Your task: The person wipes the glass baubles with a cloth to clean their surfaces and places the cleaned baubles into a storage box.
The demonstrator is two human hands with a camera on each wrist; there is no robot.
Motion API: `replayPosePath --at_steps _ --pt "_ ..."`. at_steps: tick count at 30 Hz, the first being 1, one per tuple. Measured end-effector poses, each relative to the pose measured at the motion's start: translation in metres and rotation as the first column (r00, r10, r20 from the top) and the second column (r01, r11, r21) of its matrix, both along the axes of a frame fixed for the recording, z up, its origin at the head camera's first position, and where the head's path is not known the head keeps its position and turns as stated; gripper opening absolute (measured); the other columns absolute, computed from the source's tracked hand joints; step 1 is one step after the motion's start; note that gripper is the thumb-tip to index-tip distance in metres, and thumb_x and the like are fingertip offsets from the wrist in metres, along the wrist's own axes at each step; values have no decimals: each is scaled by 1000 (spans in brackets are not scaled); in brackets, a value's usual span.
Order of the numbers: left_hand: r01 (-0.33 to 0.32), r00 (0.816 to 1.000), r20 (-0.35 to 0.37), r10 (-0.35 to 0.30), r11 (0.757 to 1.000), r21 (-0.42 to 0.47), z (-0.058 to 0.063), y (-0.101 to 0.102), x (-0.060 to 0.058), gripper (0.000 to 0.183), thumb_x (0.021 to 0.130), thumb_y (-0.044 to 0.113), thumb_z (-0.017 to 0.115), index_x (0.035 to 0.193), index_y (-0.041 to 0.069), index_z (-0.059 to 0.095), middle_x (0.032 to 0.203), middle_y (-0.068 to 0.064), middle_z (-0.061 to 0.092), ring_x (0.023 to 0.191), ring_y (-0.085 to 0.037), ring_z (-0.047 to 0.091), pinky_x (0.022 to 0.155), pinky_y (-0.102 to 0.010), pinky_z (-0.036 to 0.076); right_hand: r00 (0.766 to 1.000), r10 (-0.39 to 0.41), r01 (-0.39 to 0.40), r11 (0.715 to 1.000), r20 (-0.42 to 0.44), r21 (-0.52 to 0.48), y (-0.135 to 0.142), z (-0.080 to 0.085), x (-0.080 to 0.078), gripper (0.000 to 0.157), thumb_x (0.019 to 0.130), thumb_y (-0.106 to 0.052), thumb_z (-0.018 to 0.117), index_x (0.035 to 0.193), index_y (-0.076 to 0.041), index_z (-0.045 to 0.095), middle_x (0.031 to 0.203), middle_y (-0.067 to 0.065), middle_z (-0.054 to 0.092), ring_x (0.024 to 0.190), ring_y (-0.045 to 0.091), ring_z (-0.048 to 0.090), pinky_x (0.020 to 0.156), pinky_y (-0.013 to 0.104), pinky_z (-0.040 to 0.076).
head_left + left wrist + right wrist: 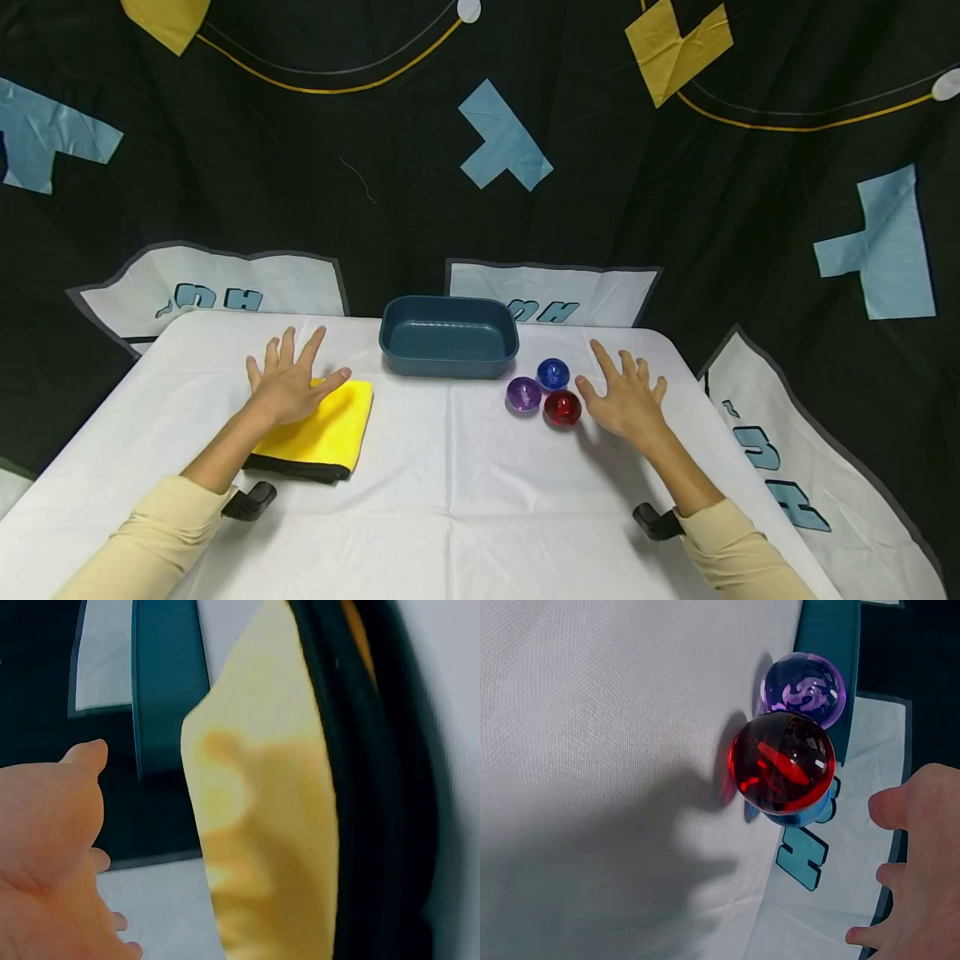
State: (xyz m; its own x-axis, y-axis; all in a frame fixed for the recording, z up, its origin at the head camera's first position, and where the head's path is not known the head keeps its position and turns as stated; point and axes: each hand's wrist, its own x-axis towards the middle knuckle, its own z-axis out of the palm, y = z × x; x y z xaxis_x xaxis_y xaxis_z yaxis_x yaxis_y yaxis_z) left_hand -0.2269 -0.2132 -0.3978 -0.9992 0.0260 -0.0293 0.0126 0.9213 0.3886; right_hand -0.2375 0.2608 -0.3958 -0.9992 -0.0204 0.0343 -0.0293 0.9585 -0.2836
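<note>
While both hands hang over the white-covered worktop point(450, 508), their fingers are spread apart and neither grips anything. On the left, the left hand point(288, 392) is above the far left part of a folded yellow cloth point(333, 429), its thumb pointing right over the fabric. The left wrist view shows a gap between that hand and the cloth, whose yellow face carries a shadow and whose dark border is thick and layered. Seen from the head, this border runs along the cloth's near edge.

On the right, the right hand point(626, 400) hovers just right of three shiny see-through balls, thumb towards them and touching none. The purple ball point(523, 395) lies at the left of this tight cluster, the blue ball point(552, 374) at its far side and the red ball point(562, 408) at its near side; whether they touch one another is hard to tell.

Between the two hands, at the far edge of the worktop, stands a dark teal rectangular tub point(450, 367), to the right of the cloth and just left of and beyond the balls. Behind everything hangs a black backdrop point(405, 208) with pale blue and yellow shapes.
</note>
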Motion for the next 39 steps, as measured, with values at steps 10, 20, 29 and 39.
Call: replayPosePath --at_steps 10,20,29,39 --pt "120 993 14 -120 992 -26 -5 25 17 90 96 58 57 160 5 22 158 -40 17 142 -62 20 112 -81 13 1000 9 -9 1000 -9 -24 -5 -1 -1 73 102 -50 45 163 -22 18 160 36 19 146 60 13 110 84 1" --pt "159 980 128 -150 986 -55 -21 36 32 91 93 62 59 158 7 28 155 -39 23 139 -62 24 107 -86 12 999 29 -30 998 -31 -57 -11 -6 -5 74 100 -49 49 163 -21 20 158 34 25 143 53 24 109 81 12" --pt "108 968 232 -95 993 -45 -26 42 32 91 93 53 63 161 9 20 159 -39 8 144 -65 8 103 -90 6 999 39 -40 989 -10 -140 -19 -9 -8 76 99 -46 51 163 -21 19 159 32 28 145 52 28 108 73 25" --pt "87 973 218 -71 994 -63 -31 43 29 82 93 30 65 160 10 21 158 -40 10 144 -64 9 102 -90 9 998 66 -60 960 11 -272 -18 -12 -11 77 99 -37 56 163 -21 18 165 23 26 150 48 26 117 71 25"
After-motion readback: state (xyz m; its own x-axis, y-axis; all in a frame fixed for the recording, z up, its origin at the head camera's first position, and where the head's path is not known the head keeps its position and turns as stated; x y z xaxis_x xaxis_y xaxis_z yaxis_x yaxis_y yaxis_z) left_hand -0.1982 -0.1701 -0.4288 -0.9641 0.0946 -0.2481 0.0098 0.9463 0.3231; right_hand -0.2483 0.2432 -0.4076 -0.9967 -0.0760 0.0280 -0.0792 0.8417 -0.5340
